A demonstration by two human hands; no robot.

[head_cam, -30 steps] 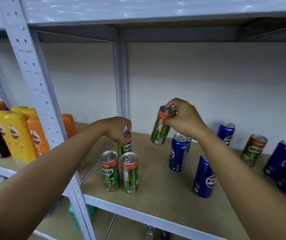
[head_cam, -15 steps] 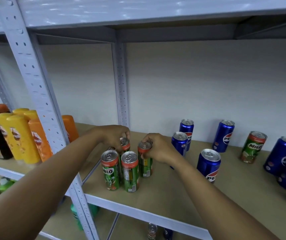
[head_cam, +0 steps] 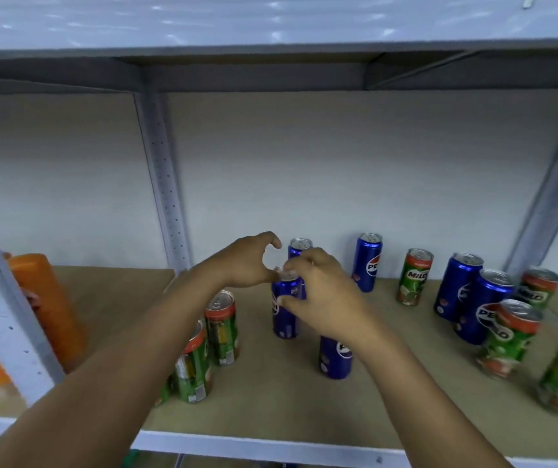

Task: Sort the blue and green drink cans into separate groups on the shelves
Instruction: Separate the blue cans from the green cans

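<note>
Right hand (head_cam: 325,298): gripping a blue can (head_cam: 284,309) near its top, fingers and thumb curling around the rim and upper wall; can standing upright on the shelf (head_cam: 271,400), mid-depth. Left hand (head_cam: 247,261): hovering just beside the same can's top, fingers curving loosely, thumb near the rim, holding nothing.

Standing at the left of the shelf: green cans (head_cam: 203,349) in a tight group, partly hiding behind the left forearm. Standing just in front of the gripped can: another blue can (head_cam: 335,359), partly covered by the right wrist. Standing along the back wall: two blue cans (head_cam: 368,261) and one green can (head_cam: 414,276), well apart from the left group. Crowding the right end: blue and green cans (head_cam: 493,309), mixed together, touching or nearly so.

Sitting on the neighbouring shelf bay at left: orange bottles (head_cam: 48,305), behind the perforated upright (head_cam: 1,315).
</note>
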